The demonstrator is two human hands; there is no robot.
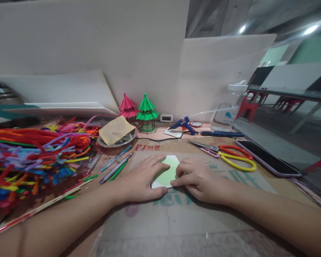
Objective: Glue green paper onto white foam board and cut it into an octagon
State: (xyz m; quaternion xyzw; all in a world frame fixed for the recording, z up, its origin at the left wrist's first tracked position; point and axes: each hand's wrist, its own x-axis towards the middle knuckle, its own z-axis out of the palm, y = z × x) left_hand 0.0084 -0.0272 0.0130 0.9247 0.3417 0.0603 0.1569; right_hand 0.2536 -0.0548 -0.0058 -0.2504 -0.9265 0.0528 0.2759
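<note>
A small white card with a pale green face (170,172) lies on the taped cardboard sheet (160,225) in front of me. My left hand (144,176) rests at the card's left side, its fingers spread over the upper left part and its thumb stretched along the lower edge. From the other side, my right hand (196,178) has curled fingers pressed together at the card's right edge. Both hands cover parts of the card, so its full outline is hidden.
Pipe cleaners (42,153) are heaped at left. Beyond stand red (127,107) and green (146,114) pagoda-like models and a glue gun (183,125). Scissors (230,153), a phone (267,157) and a water bottle (226,107) are at right. Pens (116,166) lie left of the cardboard.
</note>
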